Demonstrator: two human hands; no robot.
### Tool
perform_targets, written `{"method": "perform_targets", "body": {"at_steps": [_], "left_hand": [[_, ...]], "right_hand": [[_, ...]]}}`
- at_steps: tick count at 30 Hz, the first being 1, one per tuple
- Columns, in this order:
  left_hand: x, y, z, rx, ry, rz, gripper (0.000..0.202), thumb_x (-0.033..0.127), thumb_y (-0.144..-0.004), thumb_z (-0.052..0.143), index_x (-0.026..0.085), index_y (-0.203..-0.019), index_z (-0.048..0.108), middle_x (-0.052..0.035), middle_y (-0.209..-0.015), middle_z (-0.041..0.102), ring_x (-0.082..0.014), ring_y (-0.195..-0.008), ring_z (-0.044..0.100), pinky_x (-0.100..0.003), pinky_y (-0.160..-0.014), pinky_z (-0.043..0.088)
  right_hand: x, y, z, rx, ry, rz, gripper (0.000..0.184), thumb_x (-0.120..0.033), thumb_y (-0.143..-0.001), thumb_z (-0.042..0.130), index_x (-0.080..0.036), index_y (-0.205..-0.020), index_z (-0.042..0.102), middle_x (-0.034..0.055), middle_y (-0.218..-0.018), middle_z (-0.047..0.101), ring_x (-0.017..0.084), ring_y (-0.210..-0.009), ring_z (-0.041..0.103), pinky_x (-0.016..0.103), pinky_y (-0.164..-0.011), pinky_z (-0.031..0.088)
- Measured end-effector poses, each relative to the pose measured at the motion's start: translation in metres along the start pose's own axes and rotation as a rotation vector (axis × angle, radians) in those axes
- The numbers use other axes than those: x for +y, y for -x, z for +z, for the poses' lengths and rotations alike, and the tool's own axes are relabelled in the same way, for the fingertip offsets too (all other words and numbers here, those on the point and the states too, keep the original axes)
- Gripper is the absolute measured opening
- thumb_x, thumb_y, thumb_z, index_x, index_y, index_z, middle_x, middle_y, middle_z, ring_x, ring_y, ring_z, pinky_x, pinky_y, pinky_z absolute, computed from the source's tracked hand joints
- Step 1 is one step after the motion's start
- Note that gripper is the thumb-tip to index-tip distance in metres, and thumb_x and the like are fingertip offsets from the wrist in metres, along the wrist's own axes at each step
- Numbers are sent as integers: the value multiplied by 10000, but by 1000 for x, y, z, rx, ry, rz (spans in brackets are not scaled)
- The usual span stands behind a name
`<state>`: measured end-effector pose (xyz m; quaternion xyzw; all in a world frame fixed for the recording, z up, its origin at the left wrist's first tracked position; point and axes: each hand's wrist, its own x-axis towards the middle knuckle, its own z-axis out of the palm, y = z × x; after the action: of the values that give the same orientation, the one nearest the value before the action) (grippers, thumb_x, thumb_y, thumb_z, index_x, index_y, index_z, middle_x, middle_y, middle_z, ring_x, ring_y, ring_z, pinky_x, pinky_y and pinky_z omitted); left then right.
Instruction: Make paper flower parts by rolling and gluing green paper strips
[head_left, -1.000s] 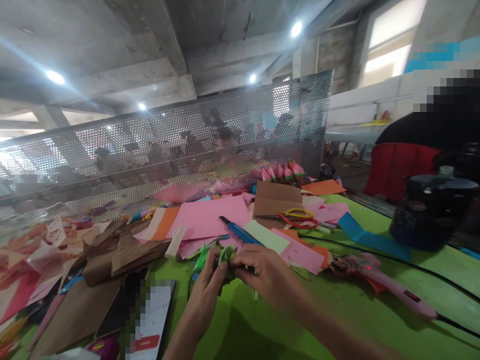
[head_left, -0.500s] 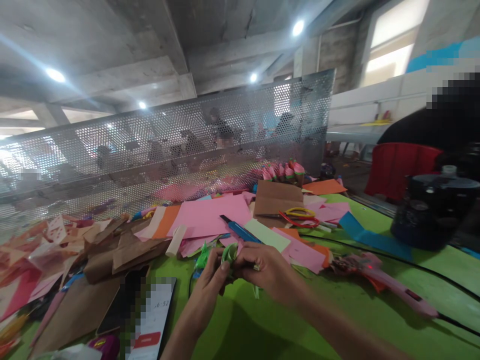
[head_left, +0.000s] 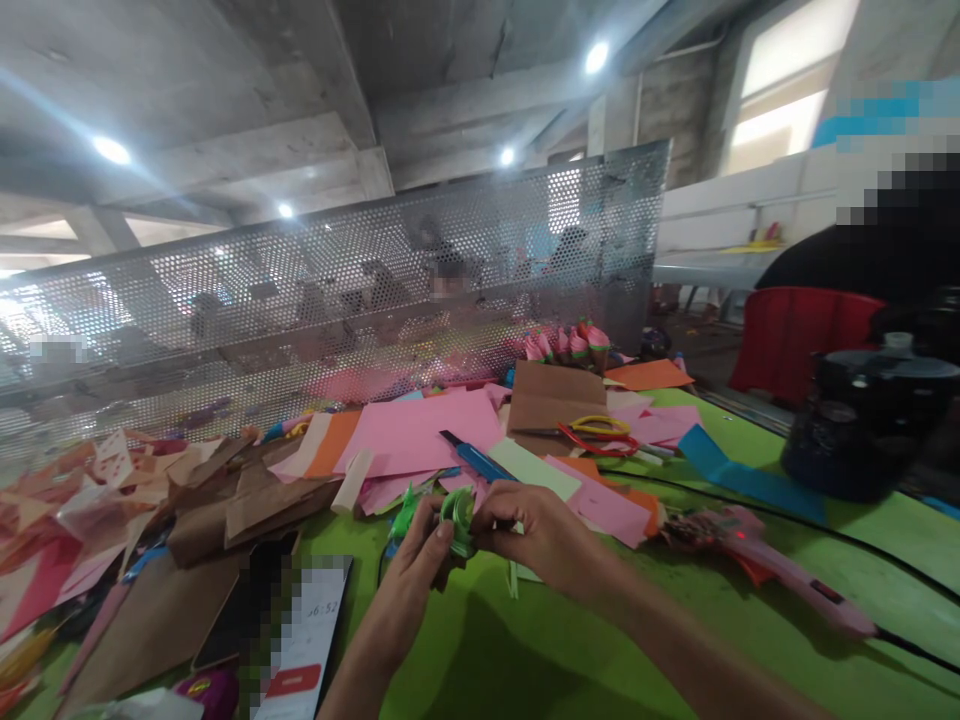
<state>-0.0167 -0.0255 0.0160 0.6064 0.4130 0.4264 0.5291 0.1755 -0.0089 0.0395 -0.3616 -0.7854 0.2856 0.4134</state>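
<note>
Pinched in my left hand (head_left: 424, 555) is a small light-green piece of curled paper (head_left: 459, 512), rolled into a loop of several layers. The fingers of my right hand (head_left: 536, 525) are closed at the right edge of this curl, pressed against it; their exact hold is partly hidden. Bright green crumpled material (head_left: 405, 512) shows just behind my left fingers. Beyond my hands a blue utility knife (head_left: 484, 462) lies on pink and pale-green paper. Thin pale-green strips (head_left: 514, 580) lie on the table under my right hand.
A pink glue gun (head_left: 795, 575) and its black cable lie right on the green table (head_left: 480, 660). Scissors (head_left: 600, 430) rest near brown paper (head_left: 559, 390). Phones (head_left: 307, 620) and paper scraps are left. A perforated metal screen (head_left: 337, 290) stands behind; a person in black sits far right.
The green curl has turned and shows more of its rolled loop. My right fingers have shifted slightly at its edge. The things on the table stay put.
</note>
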Motion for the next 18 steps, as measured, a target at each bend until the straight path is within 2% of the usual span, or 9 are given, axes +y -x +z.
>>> {"method": "perform_targets", "body": {"at_steps": [7,12,18], "left_hand": [[-2,-2,0,41,-32,-3,468,602,-895,507,246,-1198,502,47,-742,450,-118,-646,369,-213,-581,317],[-2,-4,1,59,-40,-3,490,627,-873,513,243,-1178,502,38,-758,472,-130,-668,421,-224,-576,308],[-5,-8,3,68,-68,63,463,628,-872,510,237,-1119,534,50,-705,433,-124,-600,348,-230,-544,280]], "right_hand": [[-7,0,-3,62,46,9,160,-48,-708,774,-175,-776,705,-13,-759,649,124,-665,594,206,-604,435],[-7,0,-3,56,53,-25,124,-52,-763,722,-173,-758,693,-8,-768,638,117,-674,594,198,-610,436],[-7,3,4,35,97,-69,177,-30,-759,723,-188,-836,705,-12,-783,655,126,-706,613,201,-635,438]]}}
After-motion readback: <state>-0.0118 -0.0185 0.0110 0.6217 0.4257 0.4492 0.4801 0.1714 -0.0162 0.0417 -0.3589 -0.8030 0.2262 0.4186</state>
